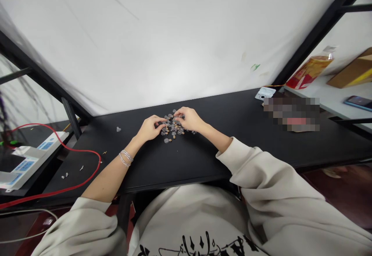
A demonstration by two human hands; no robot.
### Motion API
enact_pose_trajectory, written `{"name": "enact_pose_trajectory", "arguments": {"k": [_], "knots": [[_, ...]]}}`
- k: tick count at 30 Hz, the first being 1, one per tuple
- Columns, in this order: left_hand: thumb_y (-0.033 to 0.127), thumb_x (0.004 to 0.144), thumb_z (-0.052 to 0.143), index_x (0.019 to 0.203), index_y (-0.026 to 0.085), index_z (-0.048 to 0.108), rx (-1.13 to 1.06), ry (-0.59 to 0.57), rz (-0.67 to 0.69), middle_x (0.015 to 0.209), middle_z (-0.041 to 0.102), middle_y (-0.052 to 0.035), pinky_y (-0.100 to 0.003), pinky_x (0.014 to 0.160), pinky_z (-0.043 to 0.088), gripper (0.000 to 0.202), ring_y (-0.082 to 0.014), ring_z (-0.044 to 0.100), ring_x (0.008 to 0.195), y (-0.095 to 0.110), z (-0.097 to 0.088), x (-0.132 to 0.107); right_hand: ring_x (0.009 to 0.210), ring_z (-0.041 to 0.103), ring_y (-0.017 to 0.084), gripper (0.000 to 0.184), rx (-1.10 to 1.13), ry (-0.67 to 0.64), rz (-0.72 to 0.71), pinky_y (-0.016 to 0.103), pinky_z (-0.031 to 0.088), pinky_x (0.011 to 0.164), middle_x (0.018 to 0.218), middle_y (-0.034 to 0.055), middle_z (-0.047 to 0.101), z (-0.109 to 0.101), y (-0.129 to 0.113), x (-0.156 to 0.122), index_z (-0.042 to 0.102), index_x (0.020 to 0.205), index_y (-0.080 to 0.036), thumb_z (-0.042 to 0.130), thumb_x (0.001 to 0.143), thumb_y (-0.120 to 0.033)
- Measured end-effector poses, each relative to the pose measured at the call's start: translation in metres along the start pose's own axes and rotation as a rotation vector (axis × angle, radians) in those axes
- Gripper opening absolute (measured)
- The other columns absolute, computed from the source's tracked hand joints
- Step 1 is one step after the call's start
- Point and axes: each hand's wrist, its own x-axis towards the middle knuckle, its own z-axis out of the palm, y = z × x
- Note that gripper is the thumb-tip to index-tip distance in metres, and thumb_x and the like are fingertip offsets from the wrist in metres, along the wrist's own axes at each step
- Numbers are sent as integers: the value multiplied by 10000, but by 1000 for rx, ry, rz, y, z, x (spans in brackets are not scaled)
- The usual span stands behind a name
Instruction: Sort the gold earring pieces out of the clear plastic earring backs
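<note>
pile of small glass bottles (pixel 173 128) mid tabletop (pixel 232 132) | left hand (pixel 149 128) at pile's 9 o'clock edge, grip pinched nearly closed, cannot tell if it holds a bottle | right hand (pixel 190 119) on pile's 1 o'clock side, fingers curled, grip unclear | stray bottle (pixel 118 129) apart at 9 o'clock | red cable (pixel 87 163) at 8 o'clock

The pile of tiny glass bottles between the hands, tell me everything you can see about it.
The pile of tiny glass bottles is a loose heap of clear, rounded vials, several with small tan stoppers that look like cork. They lie jumbled on the black table, toward its far edge. The left hand touches the heap's left side and the right hand its upper right; whether either pinches a bottle is too small to tell. One stray bottle lies just apart at the near side.
</note>
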Motion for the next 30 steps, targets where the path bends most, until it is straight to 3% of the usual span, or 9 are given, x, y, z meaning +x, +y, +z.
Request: {"name": "enact_pose_trajectory", "arguments": {"k": [6,12,17,21,25,30], "knots": [[432,803,720,1026,207,761,27,-44,-3,986,681,-70,-320,744,506,319,-157,589,714,-8,3,-1,960,636,211,258,-171,-114,-1,333,466,898,1048,92,710,-4,-4,-3,740,1019,-161,614,802,-106],[466,780,725,1088,196,737,23,-91,2,1024,674,-85,-340,772,524,410,-179,609,763,-5,2,-2,1007,591,221,229,-202,-137,-50,359,406,937,1094,98,684,4,-9,-2,739,1047,-182,598,884,-260],[277,823,614,1040,194,744,-37,-72,-21,974,679,-66,-319,755,530,266,-154,610,711,-12,0,0,1039,525,229,350,-302,-202,-151,374,343,926,1147,111,649,19,-10,6,727,1132,-206,443,933,-157],[117,739,545,1062,182,713,-108,-106,-72,964,694,-56,-278,701,524,370,-134,618,693,-21,-5,1,1040,504,241,360,-364,-264,-175,380,323,901,1178,113,636,23,-12,8,733,1126,-211,429,940,-160],[145,708,628,1085,179,661,-197,-228,-97,895,706,-33,-242,622,505,380,-117,609,645,-24,-11,1,1049,507,248,349,-397,-281,-166,386,316,901,1173,117,634,22,-12,7,723,1120,-202,431,937,-147],[223,734,687,1021,175,655,-170,-242,-89,819,701,-22,-235,591,495,292,-110,599,609,-23,-9,0,1027,521,250,298,-418,-273,-141,388,324,901,1114,124,638,22,-12,7,727,1023,-185,442,943,-155]]}}
